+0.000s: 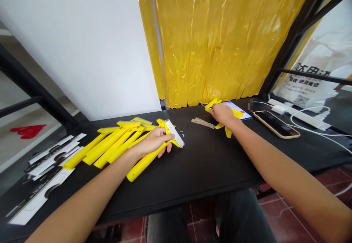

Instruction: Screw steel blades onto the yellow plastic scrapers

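Note:
My left hand (158, 140) is closed around a yellow scraper (147, 162), its handle slanting toward the table's front edge. A silver metal plate (174, 133) runs across the scraper's head, with my thumb close to it. Several small screws (182, 134) lie just right of that head. Farther right, my right hand (221, 112) reaches into a small group of yellow plastic pieces (228, 132). Its fingers curl down over one yellow plastic piece (213, 104); their tips are partly hidden. Thin brownish flat strips (202, 122) rest between the two hands.
Several more yellow scrapers (110, 144) lie side by side at the left. Beyond them are black and white card sleeves (41, 199). A phone (276, 124), white cables and a power strip (321, 122) occupy the right. Yellow plastic sheeting (220, 44) hangs behind the black table (192, 188).

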Action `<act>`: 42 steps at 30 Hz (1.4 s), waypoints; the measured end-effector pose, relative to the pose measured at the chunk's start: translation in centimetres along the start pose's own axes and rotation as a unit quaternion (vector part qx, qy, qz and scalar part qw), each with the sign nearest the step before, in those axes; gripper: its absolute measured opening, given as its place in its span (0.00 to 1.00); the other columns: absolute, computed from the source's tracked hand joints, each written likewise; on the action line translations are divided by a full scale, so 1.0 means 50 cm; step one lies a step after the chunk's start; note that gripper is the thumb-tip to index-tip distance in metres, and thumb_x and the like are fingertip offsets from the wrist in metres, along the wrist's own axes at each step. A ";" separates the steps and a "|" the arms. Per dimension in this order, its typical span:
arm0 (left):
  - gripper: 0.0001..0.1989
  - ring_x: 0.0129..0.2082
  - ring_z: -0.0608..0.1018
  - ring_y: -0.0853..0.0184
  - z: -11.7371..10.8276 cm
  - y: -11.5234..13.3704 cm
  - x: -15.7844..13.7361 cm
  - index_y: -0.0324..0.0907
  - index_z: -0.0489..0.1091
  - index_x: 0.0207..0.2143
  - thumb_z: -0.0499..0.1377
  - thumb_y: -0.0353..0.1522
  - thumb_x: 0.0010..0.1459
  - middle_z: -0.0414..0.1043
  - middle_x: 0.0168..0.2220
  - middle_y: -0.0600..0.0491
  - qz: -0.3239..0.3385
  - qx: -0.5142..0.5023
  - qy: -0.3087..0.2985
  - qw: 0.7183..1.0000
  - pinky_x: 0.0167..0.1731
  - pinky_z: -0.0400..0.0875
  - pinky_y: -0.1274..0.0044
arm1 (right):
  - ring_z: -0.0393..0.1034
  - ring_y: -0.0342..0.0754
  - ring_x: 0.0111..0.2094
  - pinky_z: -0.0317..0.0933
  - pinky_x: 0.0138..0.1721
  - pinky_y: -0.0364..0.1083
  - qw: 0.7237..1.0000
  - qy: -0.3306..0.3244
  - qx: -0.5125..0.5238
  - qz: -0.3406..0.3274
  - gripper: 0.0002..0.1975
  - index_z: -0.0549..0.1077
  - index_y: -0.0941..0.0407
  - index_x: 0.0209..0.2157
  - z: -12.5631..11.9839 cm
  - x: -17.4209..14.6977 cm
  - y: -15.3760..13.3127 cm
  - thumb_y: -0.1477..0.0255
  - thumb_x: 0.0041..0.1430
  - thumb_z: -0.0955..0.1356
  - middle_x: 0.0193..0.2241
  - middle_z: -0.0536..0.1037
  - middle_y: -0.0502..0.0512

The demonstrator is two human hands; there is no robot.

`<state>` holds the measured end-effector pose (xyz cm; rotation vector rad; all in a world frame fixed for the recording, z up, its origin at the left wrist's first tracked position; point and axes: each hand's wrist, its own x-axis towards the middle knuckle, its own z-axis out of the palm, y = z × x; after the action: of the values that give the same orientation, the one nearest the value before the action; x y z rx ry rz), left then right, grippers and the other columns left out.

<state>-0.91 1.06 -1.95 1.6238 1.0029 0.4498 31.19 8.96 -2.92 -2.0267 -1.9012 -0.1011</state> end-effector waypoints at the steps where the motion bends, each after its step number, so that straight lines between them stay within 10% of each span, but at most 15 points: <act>1: 0.13 0.10 0.69 0.73 0.000 0.000 0.000 0.39 0.67 0.36 0.56 0.41 0.65 0.75 0.22 0.52 0.001 -0.001 0.000 1.000 0.12 0.59 0.82 | 0.76 0.63 0.45 0.63 0.44 0.52 1.000 0.022 0.017 0.011 0.15 0.75 0.66 0.43 -0.003 0.002 0.000 0.69 0.66 0.63 0.41 0.79 0.76; 6: 0.13 0.11 0.69 0.73 0.003 -0.002 -0.002 0.38 0.69 0.37 0.56 0.40 0.65 0.75 0.22 0.52 0.007 -0.006 -0.002 1.000 0.11 0.58 0.83 | 0.75 0.51 0.33 0.63 0.34 0.46 0.979 0.096 0.176 0.032 0.19 0.67 0.60 0.46 -0.030 0.001 -0.019 0.62 0.73 0.54 0.35 0.81 0.64; 13: 0.14 0.11 0.69 0.73 0.005 -0.002 -0.002 0.37 0.71 0.38 0.56 0.40 0.65 0.74 0.22 0.53 0.004 -0.018 -0.009 1.000 0.11 0.59 0.82 | 0.45 0.36 0.15 0.37 0.16 0.38 0.766 -0.150 0.626 0.012 0.20 0.59 0.52 0.32 -0.046 -0.096 -0.134 0.51 0.62 0.67 0.25 0.72 0.46; 27: 0.14 0.11 0.69 0.73 0.008 0.007 -0.004 0.39 0.70 0.40 0.57 0.41 0.65 0.74 0.22 0.54 0.006 -0.019 -0.004 1.000 0.11 0.60 0.83 | 0.47 0.39 0.22 0.35 0.19 0.42 0.644 -0.305 0.701 -0.014 0.13 0.73 0.54 0.40 -0.051 -0.180 -0.201 0.60 0.60 0.69 0.27 0.65 0.48; 42: 0.08 0.11 0.69 0.74 0.005 0.008 -0.003 0.40 0.67 0.41 0.54 0.35 0.64 0.73 0.21 0.55 0.006 -0.008 -0.006 1.000 0.12 0.58 0.83 | 0.47 0.36 0.18 0.39 0.18 0.41 0.754 -0.302 0.583 -0.004 0.11 0.74 0.56 0.35 -0.035 -0.180 -0.203 0.68 0.52 0.75 0.18 0.63 0.41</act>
<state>-0.67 0.77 -1.61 1.6169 0.9775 0.4550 20.77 0.15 -1.79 -1.1515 -1.5165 1.5052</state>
